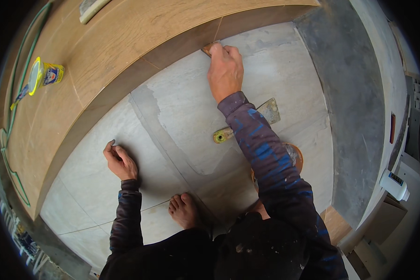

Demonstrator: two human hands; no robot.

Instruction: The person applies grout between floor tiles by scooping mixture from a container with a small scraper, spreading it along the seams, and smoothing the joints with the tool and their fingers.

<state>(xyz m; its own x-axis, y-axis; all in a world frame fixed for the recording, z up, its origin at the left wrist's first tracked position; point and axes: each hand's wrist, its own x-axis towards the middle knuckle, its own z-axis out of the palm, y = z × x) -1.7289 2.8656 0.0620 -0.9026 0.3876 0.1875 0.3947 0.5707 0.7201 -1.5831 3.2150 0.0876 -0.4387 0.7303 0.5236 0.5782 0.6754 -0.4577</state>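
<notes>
My right hand [226,70] is closed round a small flat brown piece [207,49], mostly hidden by my fingers. It is at the seam where the pale tile floor [196,102] meets the wood-look step [126,79]. Below that hand lies a putty knife [270,111] with a smeared blade and yellowish handle end, partly covered by my right forearm. My left hand [121,161] is held low over the tiles, thumb and forefinger together; a greyish tip shows there, too small to name. An orange bowl [295,156] with grey residue is half hidden behind my right sleeve.
On the step stand a yellow tub [51,74] and a green hose [22,77], with a pale bar [93,11] farther back. Damp grey filler marks the tile joint [149,119]. A dark grey strip [345,93] borders the right; beyond it lies a white bottle [394,185].
</notes>
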